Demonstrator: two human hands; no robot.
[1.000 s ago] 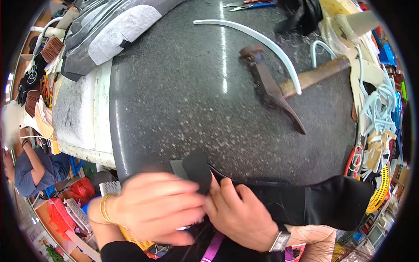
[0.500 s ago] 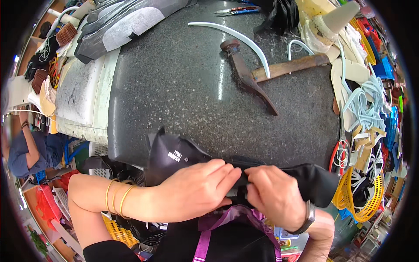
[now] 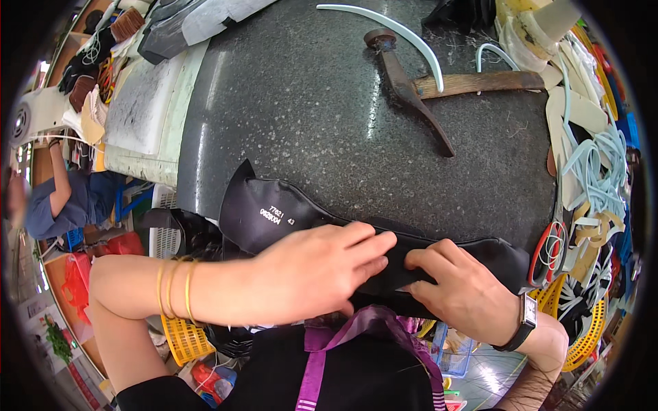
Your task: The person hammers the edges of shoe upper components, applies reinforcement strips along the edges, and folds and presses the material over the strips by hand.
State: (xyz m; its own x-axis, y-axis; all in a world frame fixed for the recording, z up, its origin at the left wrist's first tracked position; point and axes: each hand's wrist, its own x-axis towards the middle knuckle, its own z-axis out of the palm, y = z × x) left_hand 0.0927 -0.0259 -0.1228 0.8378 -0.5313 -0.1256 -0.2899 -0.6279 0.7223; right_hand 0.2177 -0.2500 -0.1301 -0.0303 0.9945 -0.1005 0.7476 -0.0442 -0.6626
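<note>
A long piece of black leather, like a shoe upper (image 3: 257, 209), with small white print at its left end, lies along the near edge of the dark stone tabletop (image 3: 301, 103). My left hand (image 3: 322, 267) reaches across its middle, fingers bent together on the leather and the thumb lower down, partly hidden. Just to the right, my right hand (image 3: 466, 291) pinches the near side of the same piece between curled fingers and thumb. A narrow gap separates the two hands. The leather's right end extends beyond my right hand.
A hammer (image 3: 473, 83) with a wooden handle lies farther back, a pale curved strip (image 3: 391, 27) touching it. Red-handled scissors (image 3: 547, 253) and tangled light-blue strips (image 3: 596, 171) lie at the right. A yellow basket (image 3: 593, 335) is below them. Another person (image 3: 75, 198) sits at the left.
The view has shifted, so the tabletop things appear higher and farther right. My hands have moved slightly apart, and the leather lies flatter with more of its printed end showing.
</note>
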